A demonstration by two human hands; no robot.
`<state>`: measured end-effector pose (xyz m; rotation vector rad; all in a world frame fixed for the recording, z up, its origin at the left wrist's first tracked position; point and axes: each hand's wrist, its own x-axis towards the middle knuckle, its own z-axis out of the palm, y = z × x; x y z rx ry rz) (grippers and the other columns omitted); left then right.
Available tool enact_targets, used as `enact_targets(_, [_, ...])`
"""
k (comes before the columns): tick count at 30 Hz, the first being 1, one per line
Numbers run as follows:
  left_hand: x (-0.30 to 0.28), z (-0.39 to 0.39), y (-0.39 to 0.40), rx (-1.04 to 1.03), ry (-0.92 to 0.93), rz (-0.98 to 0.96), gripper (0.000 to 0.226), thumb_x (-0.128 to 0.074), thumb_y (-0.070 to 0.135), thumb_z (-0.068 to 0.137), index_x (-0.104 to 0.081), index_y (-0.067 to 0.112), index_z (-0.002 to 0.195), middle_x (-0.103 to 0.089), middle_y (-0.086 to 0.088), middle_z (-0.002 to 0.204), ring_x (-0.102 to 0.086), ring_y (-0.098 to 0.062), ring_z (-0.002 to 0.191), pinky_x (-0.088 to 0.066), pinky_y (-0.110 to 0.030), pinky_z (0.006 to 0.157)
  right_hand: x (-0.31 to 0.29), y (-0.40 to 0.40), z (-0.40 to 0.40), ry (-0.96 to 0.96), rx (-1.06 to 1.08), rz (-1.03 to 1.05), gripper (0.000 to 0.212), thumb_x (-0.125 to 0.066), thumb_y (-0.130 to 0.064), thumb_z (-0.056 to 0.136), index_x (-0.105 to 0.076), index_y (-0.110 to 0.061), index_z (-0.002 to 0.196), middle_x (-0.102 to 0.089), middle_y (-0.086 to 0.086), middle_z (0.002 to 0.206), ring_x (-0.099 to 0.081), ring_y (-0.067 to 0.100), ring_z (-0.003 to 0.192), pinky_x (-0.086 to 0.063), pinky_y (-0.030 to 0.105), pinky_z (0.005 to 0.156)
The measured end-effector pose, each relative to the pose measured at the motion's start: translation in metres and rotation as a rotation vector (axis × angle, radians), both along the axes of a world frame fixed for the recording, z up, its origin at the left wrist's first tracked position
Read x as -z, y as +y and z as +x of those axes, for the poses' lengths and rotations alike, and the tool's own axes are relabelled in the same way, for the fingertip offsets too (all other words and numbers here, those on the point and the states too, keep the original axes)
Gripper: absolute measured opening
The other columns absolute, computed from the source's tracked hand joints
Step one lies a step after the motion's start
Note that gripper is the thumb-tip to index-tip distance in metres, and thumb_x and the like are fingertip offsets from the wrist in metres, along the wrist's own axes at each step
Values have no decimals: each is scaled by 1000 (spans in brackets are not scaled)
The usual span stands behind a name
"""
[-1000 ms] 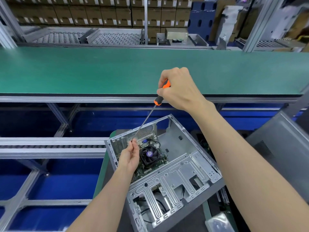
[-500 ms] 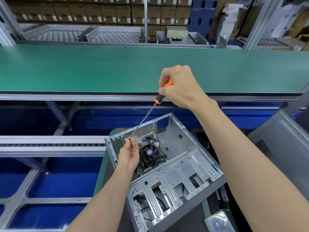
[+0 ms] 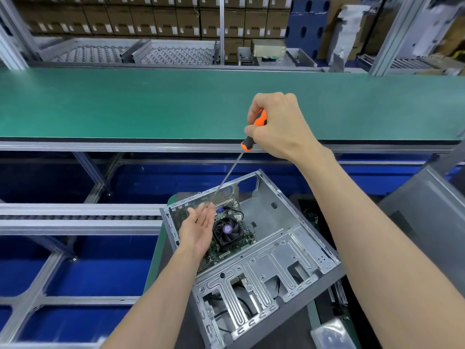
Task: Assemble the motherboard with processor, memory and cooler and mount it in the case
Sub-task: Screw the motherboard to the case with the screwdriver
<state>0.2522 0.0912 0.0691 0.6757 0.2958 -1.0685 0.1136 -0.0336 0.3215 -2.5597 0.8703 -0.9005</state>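
Inside case (image 3: 271, 217), left hand (image 3: 198, 230) fingers straight beside screwdriver (image 3: 253, 132) tip, right hand (image 3: 279, 127) gripping handle

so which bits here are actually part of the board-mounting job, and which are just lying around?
In the job:
- open grey metal computer case
- green motherboard inside it
- black cooler fan on the board
- orange-and-black-handled screwdriver, gripped by right hand
- left hand, fingers straight, over the board

Lying about:
- grey case side panel
- clear plastic bag
- stacked brown cardboard boxes
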Motion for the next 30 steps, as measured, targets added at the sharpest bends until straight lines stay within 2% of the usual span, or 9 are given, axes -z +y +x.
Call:
enact_targets(3, [-15, 2, 8, 118, -360, 230, 48, -38, 29, 109, -44, -6, 140, -59, -17, 134, -61, -27, 120, -42, -41, 112, 2, -2, 8, 11, -3, -44, 9, -66, -13, 72, -60, -17, 78, -49, -12, 68, -45, 23, 85, -32, 28, 64])
enact_targets(7, [-29, 26, 29, -135, -1071, 626, 21, -53, 19, 100, -69, 26, 112, -74, 12, 100, -68, -1, 92, -53, -31, 94, 18, 2, 28, 44, -51, -41, 10, -63, -13, 73, -61, -15, 82, -48, -9, 72, -43, 23, 86, -30, 21, 56])
enact_targets(9, [-25, 44, 37, -113, -1259, 765, 28, -51, 21, 101, -62, 28, 126, -65, 12, 120, -60, -2, 104, -49, -34, 98, 29, 8, 41, 73, -86, -28, 10, -62, -13, 72, -61, -15, 82, -53, -4, 74, -49, 25, 83, -34, 26, 55])
enact_targets(13, [2, 66, 37, 195, -1362, 859, 42, -40, 23, 107, -45, 17, 148, -40, 1, 156, -38, -20, 142, -27, -32, 117, 53, 23, 70, 121, -171, -3, 10, -61, -15, 77, -60, -12, 86, -58, 2, 77, -54, 27, 80, -41, 32, 62])
enact_targets(16, [15, 68, 42, 136, -1399, 800, 36, -37, 23, 108, -56, 19, 139, -33, 8, 160, -39, -9, 139, -27, -14, 102, 68, 30, 87, 163, -224, 6, 10, -61, -14, 78, -58, -10, 87, -59, 6, 80, -54, 30, 79, -41, 34, 63])
enact_targets(20, [19, 65, 43, 93, -1340, 760, 33, -34, 29, 109, -59, 25, 130, -40, 7, 155, -37, -9, 141, -29, -18, 103, 84, 34, 102, 225, -275, 25, 9, -60, -12, 79, -55, -10, 87, -60, 7, 85, -54, 30, 80, -48, 39, 66])
enact_targets(25, [21, 66, 41, 65, -1365, 763, 32, -33, 26, 108, -59, 33, 125, -61, 15, 124, -55, 9, 100, -40, -14, 83, 96, 34, 112, 254, -293, 65, 12, -60, -11, 80, -54, -10, 90, -59, 8, 87, -53, 29, 83, -48, 37, 64])
enact_targets(28, [21, 66, 40, 51, -1325, 776, 30, -33, 26, 108, -58, 43, 111, -65, 13, 99, -52, -3, 64, -46, -29, 65, 99, 33, 116, 258, -296, 78, 13, -60, -11, 80, -53, -11, 91, -57, 9, 89, -53, 30, 82, -48, 37, 63])
enact_targets(30, [23, 67, 40, 44, -1347, 747, 31, -34, 24, 108, -58, 44, 104, -63, 13, 101, -55, -4, 74, -47, -31, 72, 101, 34, 118, 261, -301, 75, 13, -60, -11, 80, -53, -11, 91, -57, 8, 90, -53, 30, 82, -49, 38, 65])
